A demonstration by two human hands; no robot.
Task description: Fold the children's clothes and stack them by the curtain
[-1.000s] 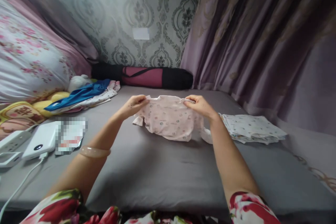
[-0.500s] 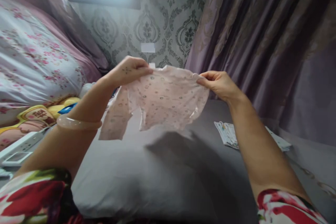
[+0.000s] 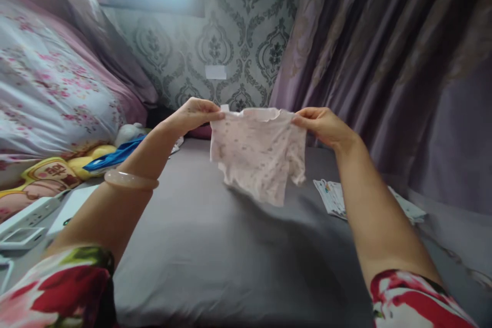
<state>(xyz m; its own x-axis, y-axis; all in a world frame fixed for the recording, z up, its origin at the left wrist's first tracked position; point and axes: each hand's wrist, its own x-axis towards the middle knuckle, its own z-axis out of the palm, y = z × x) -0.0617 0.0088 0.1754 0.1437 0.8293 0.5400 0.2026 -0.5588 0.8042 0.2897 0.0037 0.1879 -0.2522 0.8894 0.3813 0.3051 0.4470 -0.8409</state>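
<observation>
Pink baby top [image 3: 259,156], possibly dotted, hangs pinched between left hand [image 3: 194,114] and right hand [image 3: 325,125].

Red Chinese character (too blurred to read) on yellow cushion [image 3: 49,172].

Left hand [image 3: 192,113] and right hand [image 3: 325,125] pinch pink baby shirt [image 3: 258,151]; it hangs above bed [image 3: 200,246].

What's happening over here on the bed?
A person is holding up a small pale pink baby top by its upper corners, left hand on one, right hand on the other. It hangs in the air above the grey bed sheet. A folded white garment lies beside the right arm.
</observation>
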